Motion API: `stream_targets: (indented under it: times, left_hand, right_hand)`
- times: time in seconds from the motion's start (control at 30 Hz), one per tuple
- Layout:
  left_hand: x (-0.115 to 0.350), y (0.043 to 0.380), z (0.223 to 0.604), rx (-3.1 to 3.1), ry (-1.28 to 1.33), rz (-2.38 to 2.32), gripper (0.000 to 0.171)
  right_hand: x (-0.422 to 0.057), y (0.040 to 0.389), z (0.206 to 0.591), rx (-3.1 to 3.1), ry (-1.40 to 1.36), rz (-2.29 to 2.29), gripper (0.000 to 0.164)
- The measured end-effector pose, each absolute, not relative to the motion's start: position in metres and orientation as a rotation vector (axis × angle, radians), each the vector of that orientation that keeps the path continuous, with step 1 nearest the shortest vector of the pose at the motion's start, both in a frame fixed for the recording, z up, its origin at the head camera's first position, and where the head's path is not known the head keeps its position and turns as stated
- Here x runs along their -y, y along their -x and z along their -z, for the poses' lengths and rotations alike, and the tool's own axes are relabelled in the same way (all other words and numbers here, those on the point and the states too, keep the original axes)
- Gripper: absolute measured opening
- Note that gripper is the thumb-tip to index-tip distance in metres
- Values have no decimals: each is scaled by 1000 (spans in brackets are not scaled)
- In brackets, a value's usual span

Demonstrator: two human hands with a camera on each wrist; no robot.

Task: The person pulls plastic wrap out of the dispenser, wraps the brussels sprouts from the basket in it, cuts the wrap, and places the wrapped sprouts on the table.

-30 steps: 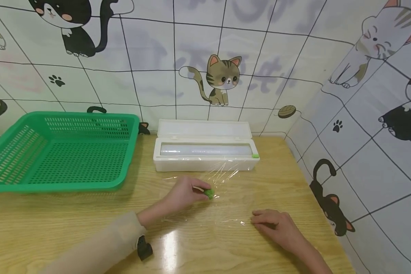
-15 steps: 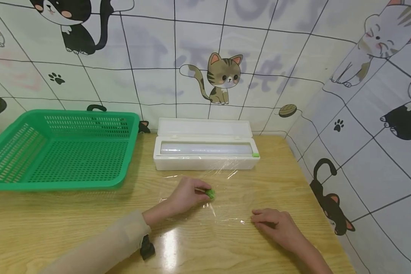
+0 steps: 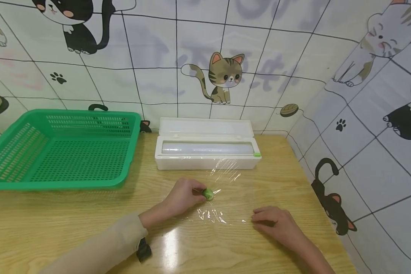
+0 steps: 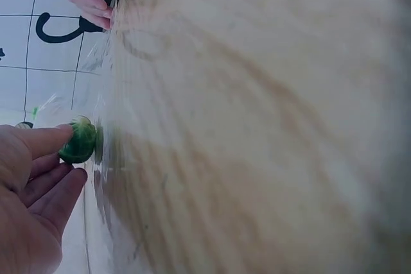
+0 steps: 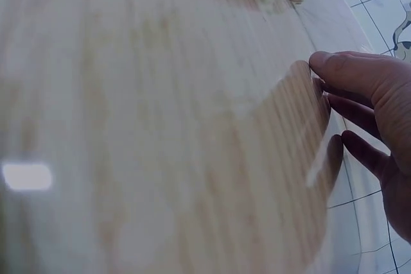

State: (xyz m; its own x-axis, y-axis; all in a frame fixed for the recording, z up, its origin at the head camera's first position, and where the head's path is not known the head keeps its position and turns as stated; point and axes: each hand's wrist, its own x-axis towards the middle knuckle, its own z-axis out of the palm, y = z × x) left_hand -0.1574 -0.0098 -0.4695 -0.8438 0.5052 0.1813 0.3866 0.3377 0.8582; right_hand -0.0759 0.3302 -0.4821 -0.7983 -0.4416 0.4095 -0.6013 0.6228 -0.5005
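Pinch-grips small, round green sprout (image 3: 208, 194) in left hand (image 3: 182, 196), over clear plastic film (image 3: 210, 215). Rests right hand (image 3: 275, 224) on pale wood-grain tabletop (image 3: 226, 251), with bent fingers slightly apart.

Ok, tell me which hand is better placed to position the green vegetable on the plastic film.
Left, most likely: the left hand pinches the green vegetable in its fingers, over the plastic film. The right hand rests farther right, apart from the vegetable, near the film's edge.
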Motion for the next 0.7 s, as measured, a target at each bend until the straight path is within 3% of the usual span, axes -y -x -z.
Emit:
stream_targets:
  times: [0.23,0.5,0.7]
  left_hand:
    - [21,153,468,-2459,-782,-1592,22]
    - [81,139,460,-2307,-770,-1433,29]
    - [118,124,461,-2396,-922,-1295,30]
  right_hand:
    - [-328,82,481,2544,-930,-997,36]
    - [-324,85,484,2504,-967,-1110,40]
    - [-326,85,486,2486,-990,-1087,42]
